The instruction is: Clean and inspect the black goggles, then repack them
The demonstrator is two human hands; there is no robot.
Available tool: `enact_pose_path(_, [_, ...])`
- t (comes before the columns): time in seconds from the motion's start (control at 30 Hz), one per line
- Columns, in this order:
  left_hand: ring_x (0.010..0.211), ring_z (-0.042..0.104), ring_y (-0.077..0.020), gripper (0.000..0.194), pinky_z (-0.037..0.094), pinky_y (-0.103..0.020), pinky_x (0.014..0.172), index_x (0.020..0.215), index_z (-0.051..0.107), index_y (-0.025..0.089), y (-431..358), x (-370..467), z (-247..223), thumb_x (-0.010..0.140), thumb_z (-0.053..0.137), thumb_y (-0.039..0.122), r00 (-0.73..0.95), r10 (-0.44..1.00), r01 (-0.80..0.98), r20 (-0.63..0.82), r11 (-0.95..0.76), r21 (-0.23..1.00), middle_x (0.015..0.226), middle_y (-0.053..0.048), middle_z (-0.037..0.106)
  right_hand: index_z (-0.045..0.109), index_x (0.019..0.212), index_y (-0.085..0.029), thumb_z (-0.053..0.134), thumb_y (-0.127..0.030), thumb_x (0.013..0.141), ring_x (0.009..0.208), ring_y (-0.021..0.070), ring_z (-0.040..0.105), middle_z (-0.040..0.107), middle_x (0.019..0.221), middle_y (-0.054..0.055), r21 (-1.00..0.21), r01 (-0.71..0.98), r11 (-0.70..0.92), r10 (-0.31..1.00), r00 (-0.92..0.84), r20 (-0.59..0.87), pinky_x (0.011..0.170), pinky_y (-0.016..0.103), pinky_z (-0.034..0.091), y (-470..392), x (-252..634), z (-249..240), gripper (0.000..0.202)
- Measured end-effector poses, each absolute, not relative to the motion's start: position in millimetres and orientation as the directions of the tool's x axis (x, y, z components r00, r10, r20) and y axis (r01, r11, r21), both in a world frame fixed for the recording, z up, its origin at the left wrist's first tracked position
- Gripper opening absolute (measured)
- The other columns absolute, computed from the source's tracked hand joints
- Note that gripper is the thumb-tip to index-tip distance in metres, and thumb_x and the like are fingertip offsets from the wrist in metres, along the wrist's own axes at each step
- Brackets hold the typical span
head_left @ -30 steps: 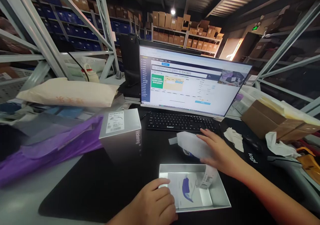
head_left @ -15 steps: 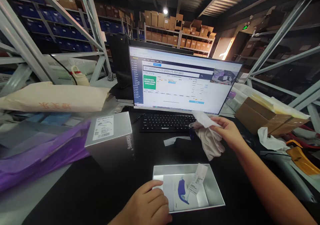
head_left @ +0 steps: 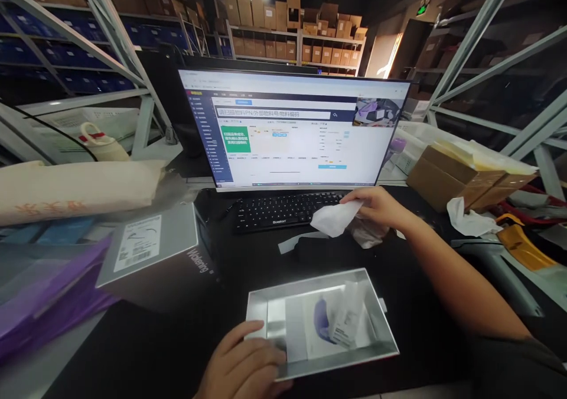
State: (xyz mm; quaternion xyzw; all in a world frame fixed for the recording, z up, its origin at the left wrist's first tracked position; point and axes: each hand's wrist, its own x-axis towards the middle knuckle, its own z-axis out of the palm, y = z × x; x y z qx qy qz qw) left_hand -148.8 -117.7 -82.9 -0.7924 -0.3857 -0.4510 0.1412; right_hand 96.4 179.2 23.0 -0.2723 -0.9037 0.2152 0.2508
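My left hand grips the left wall of an open silvery box, its fingers bent over the rim. Inside the box lie a card with a blue picture and a white printed tag. Farther back, my right hand pinches a white sheet just in front of the keyboard. A crumpled beige cloth is beneath that hand, partly hidden by it. A translucent strip lies on the black desk to the left of the cloth.
A monitor stands behind the keyboard. At the left are a grey labelled box, purple plastic and a beige package. Cardboard boxes, white tissue and a scanner are at the right.
The view has shifted. My right hand has drawn the white sheet leftward and nearer, over the keyboard's front edge. The open box is tilted more, with my left hand still on its left side.
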Motion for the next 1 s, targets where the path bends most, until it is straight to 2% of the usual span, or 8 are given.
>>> enact_pose_path(0.13, [0.074, 0.068, -0.0075, 0.017, 0.045, -0.03, 0.103, 0.078, 0.063, 0.014, -119.7, -153.8, -73.3, 0.094, 0.059, 0.012, 0.274, 0.524, 0.744, 0.806, -0.647, 0.168, 0.076, 0.001, 0.074, 0.072, 0.113, -0.018, 0.053, -0.009, 0.082, 0.104, 0.0233, 0.069, 0.074, 0.114, 0.007, -0.473, 0.412, 0.779, 0.568, -0.784, 0.252, 0.095, 0.036, 0.051, 180.7, 75.0, 9.2, 0.037])
enact_pose_path(0.3, [0.071, 0.068, -0.009, 0.011, 0.045, -0.032, 0.099, 0.08, 0.063, 0.015, -119.8, -159.8, -65.7, 0.091, 0.064, 0.011, 0.197, 0.528, 0.793, 0.826, -0.581, 0.182, 0.075, 0.001, 0.074, 0.076, 0.105, -0.022, 0.076, -0.012, 0.067, 0.102, 0.0288, 0.07, 0.075, 0.111, 0.007, -0.412, 0.403, 0.817, 0.467, -0.882, 0.062, 0.094, 0.04, 0.054, 186.3, 72.3, -20.9, 0.04])
enact_pose_path(0.43, [0.064, 0.066, -0.0081, 0.018, 0.04, -0.029, 0.098, 0.078, 0.065, 0.021, -115.3, -170.2, -60.7, 0.095, 0.061, 0.019, 0.149, 0.571, 0.889, 0.807, -0.435, 0.144, 0.07, 0.006, 0.072, 0.064, 0.129, -0.02, 0.071, -0.023, 0.08, 0.129, 0.0318, 0.054, 0.059, 0.137, 0.014, -0.362, 0.457, 0.812, 0.536, -0.831, 0.152, 0.11, 0.049, 0.041, 181.1, 92.3, -17.0, 0.05])
enact_pose_path(0.57, [0.064, 0.068, -0.011, 0.023, 0.04, -0.031, 0.094, 0.079, 0.066, 0.023, -114.8, -182.9, -53.7, 0.098, 0.055, 0.028, 0.169, 0.593, 0.936, 0.787, -0.347, 0.06, 0.072, 0.006, 0.073, 0.06, 0.131, -0.022, 0.06, -0.031, 0.093, 0.127, 0.0264, 0.054, 0.059, 0.134, 0.012, -0.403, 0.414, 0.816, 0.534, -0.807, 0.251, 0.11, 0.046, 0.042, 149.7, 122.4, -3.7, 0.039])
enact_pose_path(0.67, [0.066, 0.068, -0.0131, 0.018, 0.041, -0.033, 0.095, 0.083, 0.067, 0.024, -116.1, -189.3, -44.7, 0.097, 0.057, 0.031, 0.136, 0.582, 0.953, 0.802, -0.298, 0.055, 0.074, 0.005, 0.074, 0.051, 0.14, -0.024, 0.079, -0.042, 0.077, 0.126, 0.0294, 0.054, 0.055, 0.139, 0.011, -0.446, 0.384, 0.809, 0.496, -0.852, 0.165, 0.107, 0.045, 0.044, 117.6, 136.3, -14.9, 0.072])
enact_pose_path(0.73, [0.067, 0.068, -0.0146, 0.013, 0.041, -0.035, 0.097, 0.087, 0.068, 0.024, -113.1, -190.2, -37.5, 0.095, 0.06, 0.032, 0.1, 0.574, 0.961, 0.813, -0.269, 0.071, 0.076, 0.005, 0.073, 0.043, 0.147, -0.023, 0.087, -0.039, 0.064, 0.127, 0.0326, 0.051, 0.051, 0.143, 0.013, -0.398, 0.449, 0.8, 0.533, -0.836, 0.128, 0.107, 0.046, 0.043, 101.3, 136.4, -30.4, 0.095])
enact_pose_path(0.87, [0.073, 0.068, -0.0167, 0.011, 0.044, -0.04, 0.099, 0.088, 0.068, 0.024, -91.6, -180.5, -24.5, 0.092, 0.063, 0.032, 0.086, 0.583, 0.955, 0.808, -0.279, 0.099, 0.08, 0.004, 0.073, 0.046, 0.145, -0.024, 0.082, -0.028, 0.062, 0.118, 0.0326, 0.055, 0.055, 0.136, 0.013, -0.298, 0.53, 0.794, 0.592, -0.785, 0.182, 0.1, 0.045, 0.046, 88.3, 127.5, -48.5, 0.09])
enact_pose_path(1.0, [0.077, 0.068, -0.016, 0.007, 0.045, -0.043, 0.104, 0.088, 0.066, 0.021, -58.9, -164.9, -20.6, 0.092, 0.063, 0.026, 0.152, 0.59, 0.933, 0.793, -0.351, 0.082, 0.083, 0.002, 0.072, 0.052, 0.14, -0.023, 0.079, -0.026, 0.058, 0.108, 0.0327, 0.06, 0.061, 0.127, 0.013, -0.24, 0.446, 0.862, 0.493, -0.849, 0.19, 0.092, 0.043, 0.048, 86.8, 138.9, -32.0, 0.086])
